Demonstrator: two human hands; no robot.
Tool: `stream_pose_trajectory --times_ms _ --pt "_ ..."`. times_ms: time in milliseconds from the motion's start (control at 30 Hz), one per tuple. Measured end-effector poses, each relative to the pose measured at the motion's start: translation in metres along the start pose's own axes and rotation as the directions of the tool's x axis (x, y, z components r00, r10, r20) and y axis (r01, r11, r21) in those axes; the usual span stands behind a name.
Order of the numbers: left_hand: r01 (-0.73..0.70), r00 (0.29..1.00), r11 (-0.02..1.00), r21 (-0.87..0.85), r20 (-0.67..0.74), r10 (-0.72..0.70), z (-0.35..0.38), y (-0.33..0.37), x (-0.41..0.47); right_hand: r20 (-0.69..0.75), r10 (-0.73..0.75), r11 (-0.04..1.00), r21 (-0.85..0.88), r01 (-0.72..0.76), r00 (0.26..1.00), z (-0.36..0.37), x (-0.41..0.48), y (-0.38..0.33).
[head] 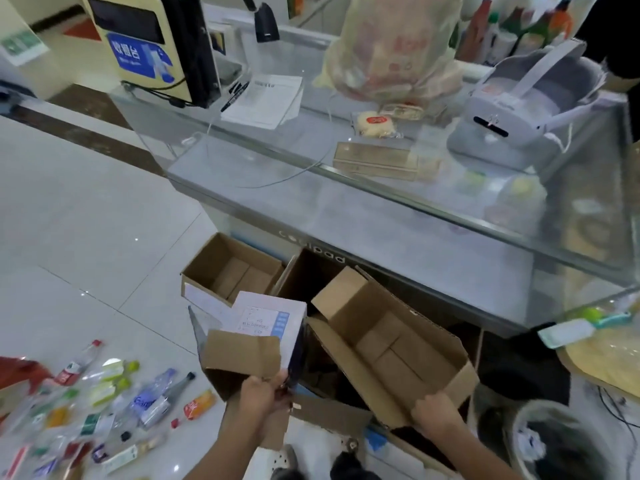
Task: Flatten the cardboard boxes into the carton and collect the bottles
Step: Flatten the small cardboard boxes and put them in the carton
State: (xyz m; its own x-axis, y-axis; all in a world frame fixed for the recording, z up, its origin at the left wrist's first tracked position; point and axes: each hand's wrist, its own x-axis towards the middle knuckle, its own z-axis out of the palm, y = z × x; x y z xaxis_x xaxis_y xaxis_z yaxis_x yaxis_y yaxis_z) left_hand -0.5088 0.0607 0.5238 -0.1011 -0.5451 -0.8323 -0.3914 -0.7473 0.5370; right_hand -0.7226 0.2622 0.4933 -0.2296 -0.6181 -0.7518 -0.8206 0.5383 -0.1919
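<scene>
Nearest the feet, plastic bottles [114,400] lie scattered over the white floor tiles [86,220] at left, well apart from both hands, and a round waste bin [554,441] stands at right. Between them, the left hand [263,393] pinches the lower corner of a small white-labelled box [266,323], its brown flap hanging open. The right hand [433,414] grips the near flap edge of a larger brown cardboard box [391,341], open and tilted, just beside the small one. Behind, another open cardboard box [232,271] sits against a glass counter [346,216] bearing papers [266,98], a plastic bag [391,46] and a grey device [519,109].
</scene>
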Motion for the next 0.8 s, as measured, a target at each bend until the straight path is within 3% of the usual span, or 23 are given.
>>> stream_pose_trajectory --times_ms 33,67,100,133,167,200,233,267,300,333,400,533,600,667,733,800 --pt "0.003 1.0 1.0 -0.025 -0.009 -0.003 -0.002 0.002 0.001 0.008 0.176 0.929 0.329 -0.169 0.984 -0.01 -0.005 0.001" --pt "0.005 1.0 0.999 -0.048 -0.015 -0.006 -0.005 0.003 0.004 -0.014 0.395 0.708 0.641 -0.295 0.919 -0.019 0.001 0.003" --pt "0.005 1.0 0.998 -0.063 -0.021 -0.006 -0.007 0.004 0.005 -0.076 0.556 0.43 0.878 -0.209 0.828 -0.016 0.005 0.011" --pt "0.003 1.0 0.997 -0.074 -0.022 -0.005 -0.007 0.005 0.007 -0.243 0.597 0.54 0.827 -0.158 0.765 -0.004 0.015 0.024" --pt "0.001 1.0 0.997 -0.077 -0.022 -0.003 -0.007 0.006 0.008 -0.22 0.629 0.586 0.765 -0.268 0.746 0.003 0.018 0.027" --pt "0.0 1.0 0.997 -0.075 -0.016 -0.001 -0.005 0.008 0.007 -0.265 0.559 0.731 0.605 -0.316 0.785 0.012 0.02 0.033" --pt "-0.001 1.0 0.998 -0.067 -0.01 0.0 -0.003 0.008 0.007 -0.228 0.455 0.827 0.467 -0.313 0.861 0.022 0.024 0.04" --pt "-0.004 1.0 0.998 -0.055 -0.004 0.003 0.001 0.008 0.006 -0.148 0.397 0.857 0.413 -0.308 0.906 0.027 0.025 0.038" --pt "-0.013 1.0 1.0 -0.027 0.003 0.014 0.004 0.008 0.004 -0.107 0.368 0.899 0.293 -0.324 0.924 0.034 0.028 0.035" --pt "-0.027 0.999 1.0 0.011 0.019 0.027 0.007 0.007 0.003 -0.064 0.3 0.954 0.04 -0.298 0.952 0.03 0.026 0.028" --pt "-0.052 0.996 0.994 0.099 0.074 0.045 0.013 0.005 0.005 0.029 0.244 0.968 -0.072 -0.242 0.969 0.028 0.026 0.013" --pt "-0.172 0.967 0.936 0.307 0.232 0.101 0.021 0.009 0.012 0.017 0.227 0.93 0.294 -0.222 0.974 0.036 0.041 -0.006" --pt "-0.251 0.918 0.883 0.397 0.387 0.087 0.026 0.018 0.014 -0.056 0.268 0.811 0.552 -0.194 0.962 0.035 0.051 -0.011" --pt "-0.3 0.849 0.826 0.477 0.528 0.003 0.036 0.031 0.016 -0.165 0.278 0.667 0.742 -0.067 0.946 0.028 0.055 -0.013" --pt "-0.341 0.797 0.772 0.536 0.601 -0.065 0.046 0.045 0.022 -0.212 0.285 0.504 0.862 0.042 0.935 0.018 0.052 -0.007" --pt "-0.334 0.739 0.801 0.496 0.665 -0.103 0.056 0.058 0.026 -0.222 0.305 0.389 0.917 0.092 0.926 0.006 0.046 0.007"
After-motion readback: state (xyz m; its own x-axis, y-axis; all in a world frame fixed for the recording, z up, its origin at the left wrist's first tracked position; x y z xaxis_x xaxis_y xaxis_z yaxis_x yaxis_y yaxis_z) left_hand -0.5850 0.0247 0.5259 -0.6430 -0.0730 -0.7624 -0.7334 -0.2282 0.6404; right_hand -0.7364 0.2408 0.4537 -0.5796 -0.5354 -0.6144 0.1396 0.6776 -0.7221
